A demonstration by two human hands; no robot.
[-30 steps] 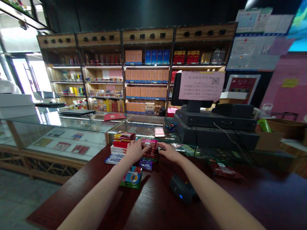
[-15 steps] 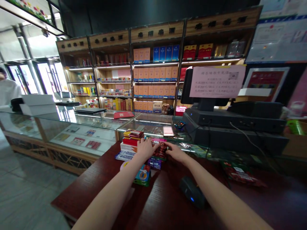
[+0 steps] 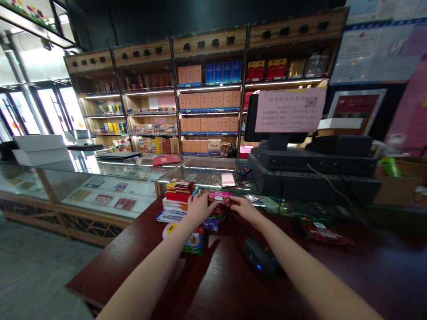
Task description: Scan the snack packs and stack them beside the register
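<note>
A shiny snack packet (image 3: 218,197) with a pink strip and a small white label lies between my hands at the back edge of the dark wooden table. My left hand (image 3: 199,209) has its thumb and fingers at the packet's left end. At the right end, the fingertips of my right hand (image 3: 246,210) are closed on its edge. Under it are another reddish packet and a purple pack (image 3: 211,224). Left of these stands a stack of red and white boxes (image 3: 179,193) with blue-white packs (image 3: 169,216) below. A colourful packet (image 3: 194,243) is partly covered by my left forearm.
A dark mouse-shaped device (image 3: 259,258) with a blue light rests between my forearms. Another red-green packet (image 3: 323,230) lies to the right. Beyond the table are a glass counter (image 3: 200,165) and a register screen with a pink sign (image 3: 289,110). Stocked shelves line the wall.
My view has turned a little right, so the scene sits further left. More of the packet's pink strip and white label now shows between my hands. The person at far left is out of view.
</note>
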